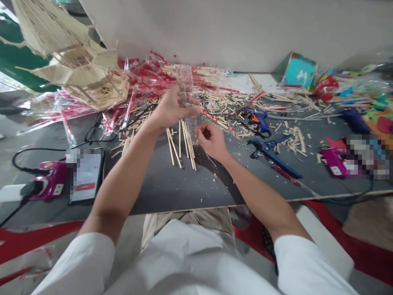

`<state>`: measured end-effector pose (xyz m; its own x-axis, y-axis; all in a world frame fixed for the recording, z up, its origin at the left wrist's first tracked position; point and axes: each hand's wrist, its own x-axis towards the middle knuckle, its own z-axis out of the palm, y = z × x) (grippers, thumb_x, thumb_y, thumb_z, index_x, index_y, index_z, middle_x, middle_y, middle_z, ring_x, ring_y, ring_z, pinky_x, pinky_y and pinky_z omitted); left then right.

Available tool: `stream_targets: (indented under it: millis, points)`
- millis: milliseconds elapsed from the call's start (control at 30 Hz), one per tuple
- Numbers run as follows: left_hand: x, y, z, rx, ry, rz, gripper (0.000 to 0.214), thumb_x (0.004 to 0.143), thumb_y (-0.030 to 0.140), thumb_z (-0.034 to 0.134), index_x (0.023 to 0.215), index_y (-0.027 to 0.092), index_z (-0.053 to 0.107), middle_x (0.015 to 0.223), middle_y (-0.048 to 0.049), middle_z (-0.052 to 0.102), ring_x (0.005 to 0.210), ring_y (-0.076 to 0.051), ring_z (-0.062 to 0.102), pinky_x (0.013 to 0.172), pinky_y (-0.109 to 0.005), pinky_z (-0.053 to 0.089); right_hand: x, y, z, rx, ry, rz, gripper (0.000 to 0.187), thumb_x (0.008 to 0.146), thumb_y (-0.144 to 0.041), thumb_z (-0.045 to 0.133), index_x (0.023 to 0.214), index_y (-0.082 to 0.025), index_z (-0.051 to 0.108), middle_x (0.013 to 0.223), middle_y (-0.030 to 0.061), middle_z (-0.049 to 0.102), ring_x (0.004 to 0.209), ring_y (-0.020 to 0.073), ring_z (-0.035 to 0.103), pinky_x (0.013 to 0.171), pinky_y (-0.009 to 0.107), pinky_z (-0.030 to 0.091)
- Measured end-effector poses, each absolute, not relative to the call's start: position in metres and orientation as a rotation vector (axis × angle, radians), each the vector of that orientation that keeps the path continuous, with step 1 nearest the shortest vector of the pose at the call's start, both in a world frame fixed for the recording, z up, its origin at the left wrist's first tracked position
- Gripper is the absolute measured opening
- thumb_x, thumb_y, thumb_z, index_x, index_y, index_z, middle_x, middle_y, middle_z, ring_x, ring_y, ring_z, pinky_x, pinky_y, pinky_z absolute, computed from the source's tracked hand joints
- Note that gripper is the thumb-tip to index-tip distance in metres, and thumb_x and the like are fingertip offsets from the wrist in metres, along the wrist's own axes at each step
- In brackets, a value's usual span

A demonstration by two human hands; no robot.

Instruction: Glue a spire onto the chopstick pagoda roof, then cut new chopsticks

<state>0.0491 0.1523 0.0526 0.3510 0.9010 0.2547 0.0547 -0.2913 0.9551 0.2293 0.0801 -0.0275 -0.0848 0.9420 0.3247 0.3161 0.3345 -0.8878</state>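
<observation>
Our left grip [171,110] is narrow, raised above the counter [172,192], and seems to pinch a clear plastic strip [185,82] between the fingers and thumb. The strip stands nearly upright, with its top reaching toward the heap of wrappers and its lower end dropping behind the hand toward the loose wooden sticks [186,141]. Whether it is one piece or two is hard to tell through the glare. Our right grip [211,141] curls into a small, loose cup just beside the lower part of the strip, with nothing visible inside it.

For handling this well, we judge that a firm pinch high on the strip, with the right fingertips steadying its lower end, would limit wobble. Slick plastic can slide, so light, even pressure looks wiser than squeezing, and the loose sticks below are easily nudged.

Around us lie red-and-clear plastic wrappers [144,78], scattered wood chips [224,102], and a blue glue gun [259,121]. A blue-handled tool [273,153] rests nearer our right forearm. To the left stands a large stick-built model [82,69], and a magenta device [50,180] sits beside a blurred tablet [86,176].
</observation>
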Motion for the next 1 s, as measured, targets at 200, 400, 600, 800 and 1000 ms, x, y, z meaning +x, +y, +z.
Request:
stream_targets:
  millis: [200,400,600,800,1000]
  points:
    - [0.061,0.149,0.045,1.551,0.878,1.111,0.031,0.084,0.038,0.082,0.091,0.015,0.062,0.081,-0.0062,0.072,0.074,-0.023,0.076,0.077,-0.044,0.065,0.23,0.08,-0.021,-1.123,-1.625,0.789,0.024,0.093,-0.043,0.059,0.087,-0.02,0.061,0.069,-0.0018,0.057,0.06,0.0115,0.047,0.061,0.028,0.04]
    - [0.043,0.162,0.047,1.45,0.968,1.235,0.032,0.085,0.044,0.08,0.088,0.017,0.064,0.086,-0.007,0.074,0.073,-0.019,0.075,0.075,-0.037,0.066,0.232,0.081,-0.022,-1.175,-1.634,0.745,0.019,0.093,-0.038,0.059,0.084,-0.021,0.06,0.068,-0.0027,0.055,0.058,0.0111,0.044,0.06,0.028,0.039]
    - [0.056,0.155,0.041,1.395,1.039,1.155,0.032,0.084,0.023,0.083,0.102,0.017,0.057,0.076,-0.0032,0.065,0.09,-0.031,0.077,0.085,-0.055,0.064,0.232,0.08,-0.023,-1.182,-1.697,0.571,0.013,0.092,-0.031,0.059,0.083,-0.021,0.06,0.067,-0.0021,0.058,0.058,0.0115,0.046,0.062,0.029,0.039]
    - [0.064,0.146,0.045,1.436,0.979,0.976,0.017,0.096,0.021,0.071,0.097,0.016,0.054,0.075,-0.0054,0.064,0.098,-0.038,0.077,0.09,-0.066,0.06,0.226,0.076,-0.024,-1.174,-1.738,0.549,0.013,0.091,-0.032,0.059,0.084,-0.021,0.058,0.069,-0.0015,0.059,0.059,0.0121,0.049,0.061,0.029,0.04]
    - [0.055,0.144,0.051,1.489,0.881,0.909,0.017,0.1,0.024,0.066,0.101,0.018,0.051,0.077,-0.0026,0.064,0.084,-0.029,0.078,0.087,-0.057,0.065,0.221,0.071,-0.024,-1.17,-1.745,0.542,0.014,0.095,-0.034,0.056,0.087,-0.022,0.056,0.072,-0.0012,0.059,0.061,0.0126,0.051,0.063,0.03,0.041]
